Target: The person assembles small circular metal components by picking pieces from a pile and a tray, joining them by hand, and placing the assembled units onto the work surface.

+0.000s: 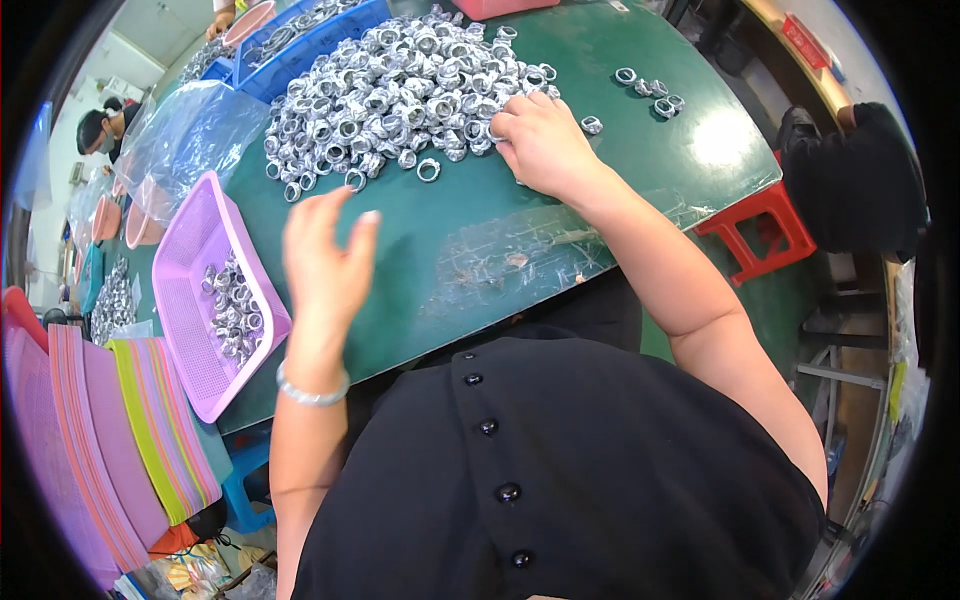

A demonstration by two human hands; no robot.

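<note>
A large heap of silver ring-shaped metal pieces point(400, 95) lies on the green table point(420, 230). At the heap's right edge is my right hand point(545, 145), its fingers curled down against the pieces; what they hold, if anything, is hidden. My left hand point(330, 250) hovers in front of the heap's left side, thumb and fingers apart, with nothing in it. One loose piece point(429, 170) lies in front of the heap, and another point(591, 125) sits right of my right hand. To my left, a purple plastic basket point(182, 270) contains more silver pieces.
Several pieces point(660, 90) form a small group at the table's right. Behind the heap stands a blue crate point(300, 45) beside clear plastic bags point(195, 125). Stacked baskets point(110, 430) fill the lower left. A red stool point(765, 235) and another person point(855, 185) are at right.
</note>
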